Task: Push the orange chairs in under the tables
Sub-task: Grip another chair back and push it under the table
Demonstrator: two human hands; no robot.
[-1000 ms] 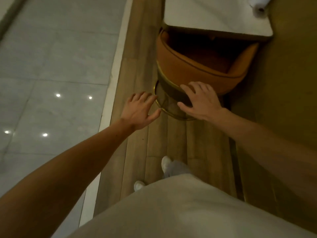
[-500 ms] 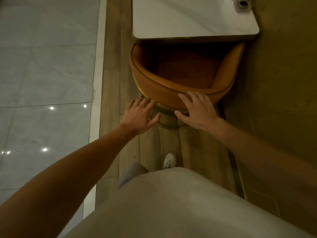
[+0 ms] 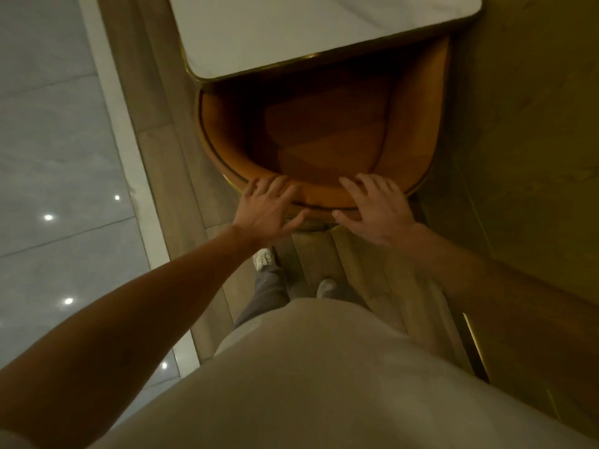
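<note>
The chair (image 3: 324,140), partly tucked under the table (image 3: 308,27) beside the wall (image 3: 534,124), is pressed by the flat-fingered left hand (image 3: 269,209) and right hand (image 3: 376,212).

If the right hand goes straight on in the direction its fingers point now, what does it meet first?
The right hand seems to touch the back of the orange chair, so it meets that first. Beyond the back, the line runs over the seat toward the table edge; depth is unclear.

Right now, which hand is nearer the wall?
The right hand, flat on the orange chair beside the wall; the left hand is toward the tiled floor.
</note>
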